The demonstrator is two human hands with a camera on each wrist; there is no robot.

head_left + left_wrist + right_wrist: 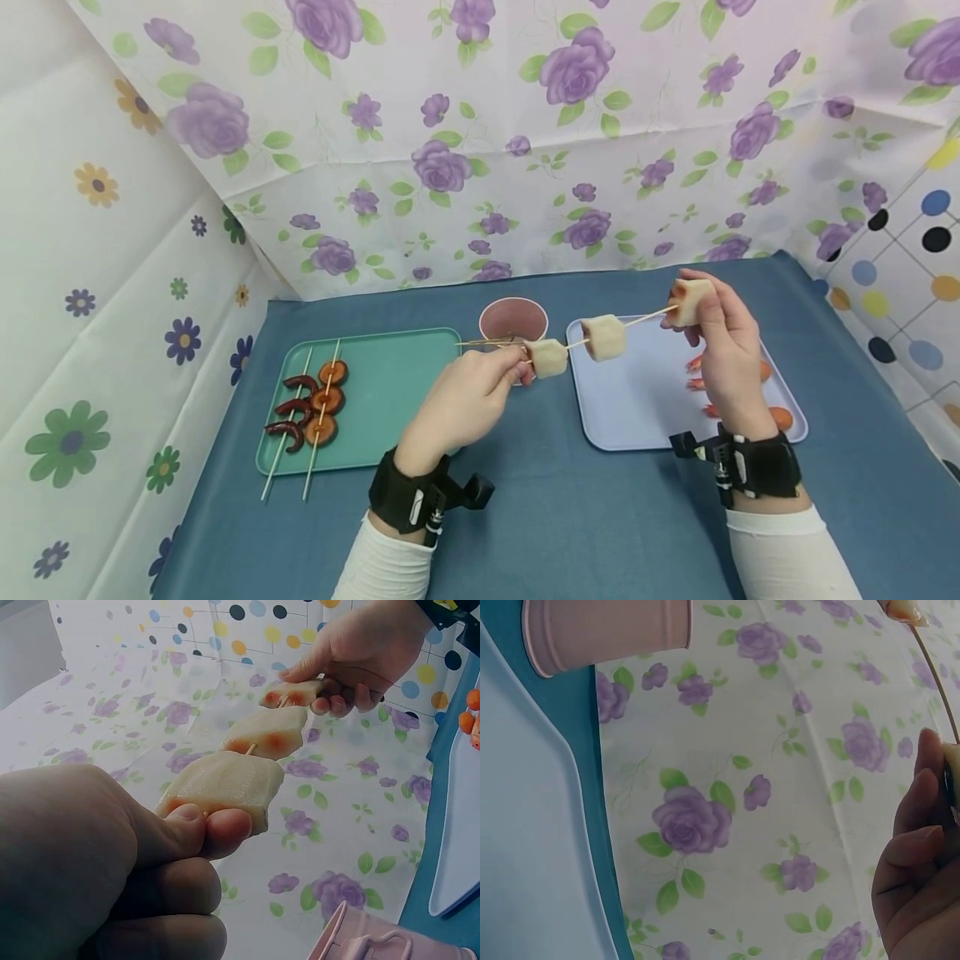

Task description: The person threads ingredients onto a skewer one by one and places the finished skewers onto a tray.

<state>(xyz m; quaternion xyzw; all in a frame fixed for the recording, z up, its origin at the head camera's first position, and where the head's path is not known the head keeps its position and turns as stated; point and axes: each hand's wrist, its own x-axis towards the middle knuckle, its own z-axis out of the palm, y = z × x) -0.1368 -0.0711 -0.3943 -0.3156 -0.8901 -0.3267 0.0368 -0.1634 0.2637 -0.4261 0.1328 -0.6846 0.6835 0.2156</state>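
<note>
A thin wooden skewer (651, 316) slants up between the two hands, above the table. It carries three pale blocks of food with browned patches: one (551, 357) by the left fingers, another (604, 337) mid-stick, the third (688, 302) at the right end. My left hand (465, 396) pinches the skewer between thumb and forefinger, right against the nearest block (225, 787). With thumb and fingers, my right hand (726, 354) grips the end block. Only part of that hand (922, 892) enters the right wrist view.
Behind the left hand stands a pink cup (513, 319) with sticks in it. On the left, a green tray (401, 392) bears a mushroom skewer (327, 401) and a skewer of dark curled pieces (287, 428). A pale blue tray (630, 408) at right holds shrimp-like pieces and orange balls (781, 417).
</note>
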